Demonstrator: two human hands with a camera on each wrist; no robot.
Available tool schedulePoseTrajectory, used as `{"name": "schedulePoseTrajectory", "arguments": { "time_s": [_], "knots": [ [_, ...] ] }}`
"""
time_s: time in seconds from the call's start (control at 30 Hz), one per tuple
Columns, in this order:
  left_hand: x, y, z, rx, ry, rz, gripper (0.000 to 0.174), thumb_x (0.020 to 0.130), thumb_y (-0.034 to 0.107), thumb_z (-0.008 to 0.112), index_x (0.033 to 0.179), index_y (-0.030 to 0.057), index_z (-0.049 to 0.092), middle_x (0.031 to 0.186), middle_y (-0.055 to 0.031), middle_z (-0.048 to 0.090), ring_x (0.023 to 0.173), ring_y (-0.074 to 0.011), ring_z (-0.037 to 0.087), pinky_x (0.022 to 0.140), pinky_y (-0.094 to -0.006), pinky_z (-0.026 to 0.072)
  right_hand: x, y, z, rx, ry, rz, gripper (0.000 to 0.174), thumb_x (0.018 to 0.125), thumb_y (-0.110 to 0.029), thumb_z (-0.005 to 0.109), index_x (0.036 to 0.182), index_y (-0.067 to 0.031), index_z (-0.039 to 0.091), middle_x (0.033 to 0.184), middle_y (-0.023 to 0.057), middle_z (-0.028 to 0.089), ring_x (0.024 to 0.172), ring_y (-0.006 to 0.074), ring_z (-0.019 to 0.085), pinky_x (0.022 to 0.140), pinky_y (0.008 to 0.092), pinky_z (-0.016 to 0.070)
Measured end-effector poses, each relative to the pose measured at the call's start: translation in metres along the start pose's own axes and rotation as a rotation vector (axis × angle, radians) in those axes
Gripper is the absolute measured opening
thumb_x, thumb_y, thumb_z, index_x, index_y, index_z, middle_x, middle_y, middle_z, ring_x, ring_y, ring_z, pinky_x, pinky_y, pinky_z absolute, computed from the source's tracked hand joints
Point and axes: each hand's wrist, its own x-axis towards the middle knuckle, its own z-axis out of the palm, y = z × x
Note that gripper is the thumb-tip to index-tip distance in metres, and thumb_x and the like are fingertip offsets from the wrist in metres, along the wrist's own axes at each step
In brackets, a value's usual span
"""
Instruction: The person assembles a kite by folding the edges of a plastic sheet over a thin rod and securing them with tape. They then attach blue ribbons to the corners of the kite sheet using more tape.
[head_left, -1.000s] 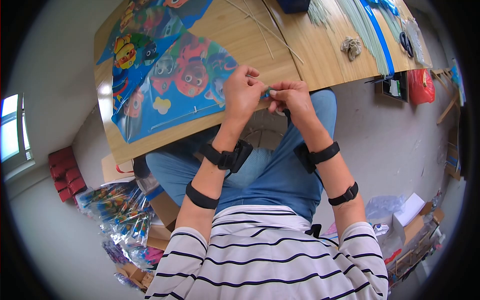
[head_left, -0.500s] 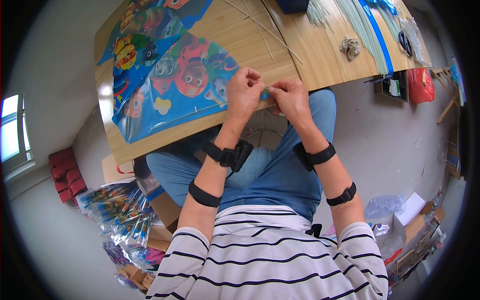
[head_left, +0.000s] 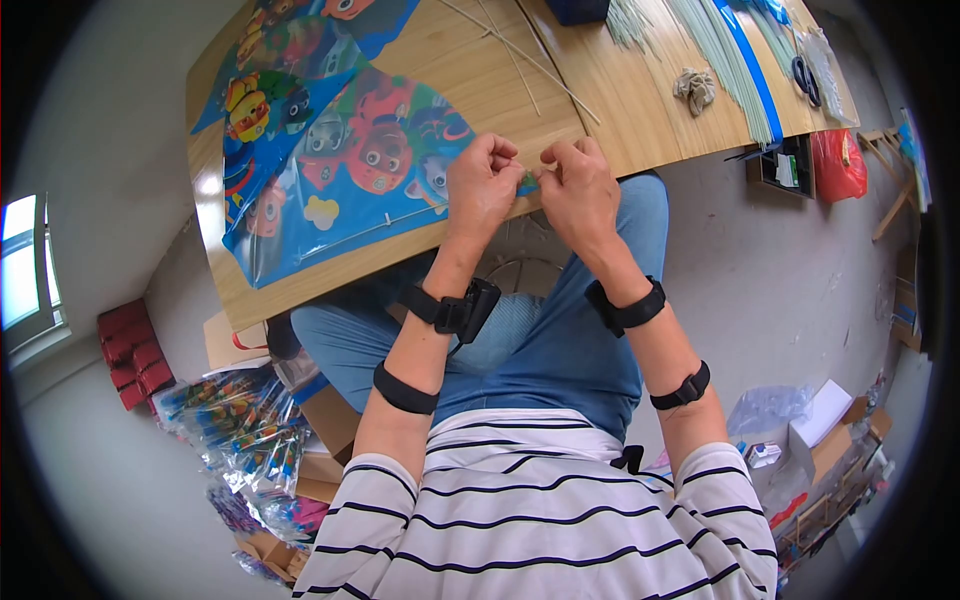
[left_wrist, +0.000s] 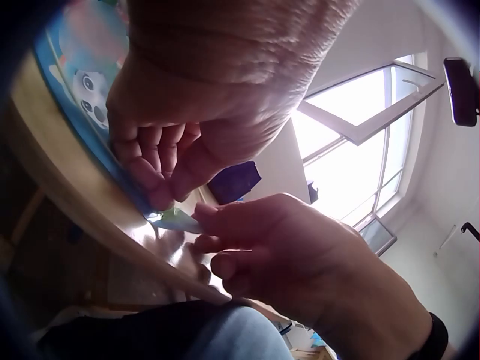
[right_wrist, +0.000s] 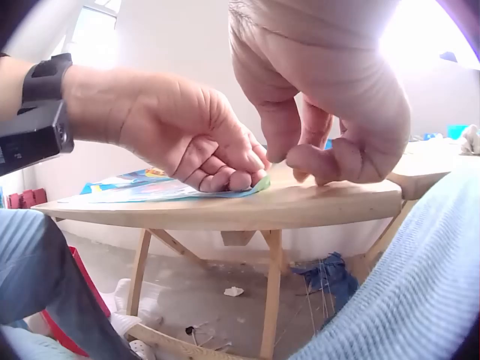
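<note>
A blue kite (head_left: 350, 215) printed with cartoon faces lies on the wooden table, a thin pale rod (head_left: 370, 232) along its near edge. My left hand (head_left: 482, 190) pinches its right corner at the table's front edge. The corner's small green and blue tip (left_wrist: 177, 219) sticks out past the left fingertips. Just right of it is my right hand (head_left: 580, 195), fingers bent, with thumb and index finger close together beside the tip (right_wrist: 264, 183). I cannot tell whether they grip anything.
Thin sticks (head_left: 525, 60) lie crossed behind the hands. Farther right are a crumpled cloth (head_left: 694, 90), bundled pale rods (head_left: 735, 75) and dark scissors (head_left: 805, 82). My knee (head_left: 640, 225) sits beneath the table edge; a red bag (head_left: 838, 165) hangs at the right.
My right hand has shifted slightly up and its fingers have drawn apart from the left ones, baring the green tip. The left hand keeps its pinch in nearly the same place.
</note>
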Motion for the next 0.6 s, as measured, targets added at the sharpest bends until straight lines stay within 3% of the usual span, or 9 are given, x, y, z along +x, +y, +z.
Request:
{"name": "schedulePoseTrajectory", "arguments": {
  "time_s": [0.1, 0.3, 0.6],
  "knots": [
    [-0.002, 0.007, -0.003, 0.045, -0.043, -0.005, 0.021, 0.082, -0.004, 0.069, 0.102, -0.0037, 0.064, 0.086, -0.0083, 0.071, 0.076, -0.0118, 0.068, 0.068, -0.0268, 0.0568, 0.006, 0.011, 0.006, 0.046, -0.123, 0.025, 0.009, 0.08, -0.012, 0.072, 0.084, -0.0046, 0.07, 0.087, 0.0142, 0.068, 0.089, 0.0356, 0.069, 0.076, 0.0449, 0.0546],
    [-0.009, 0.022, -0.002, 0.271, 0.011, 0.11, 0.02, 0.08, -0.005, 0.068, 0.1, -0.0038, 0.064, 0.083, -0.0084, 0.073, 0.073, -0.013, 0.07, 0.065, -0.0279, 0.0564, 0.006, 0.015, 0.012, 0.013, -0.106, 0.023, 0.008, 0.079, -0.01, 0.071, 0.083, -0.0039, 0.073, 0.088, 0.0176, 0.07, 0.089, 0.0365, 0.069, 0.078, 0.0453, 0.0547],
    [-0.01, 0.022, -0.002, 0.145, -0.001, -0.121, 0.026, 0.079, -0.007, 0.071, 0.103, -0.0037, 0.063, 0.078, -0.0125, 0.074, 0.067, -0.0148, 0.071, 0.058, -0.0275, 0.0574, 0.015, 0.008, 0.006, 0.072, -0.264, 0.11, 0.011, 0.073, -0.009, 0.068, 0.081, -0.0033, 0.075, 0.086, 0.0209, 0.072, 0.086, 0.0391, 0.071, 0.077, 0.0464, 0.0554]
  ]
}}
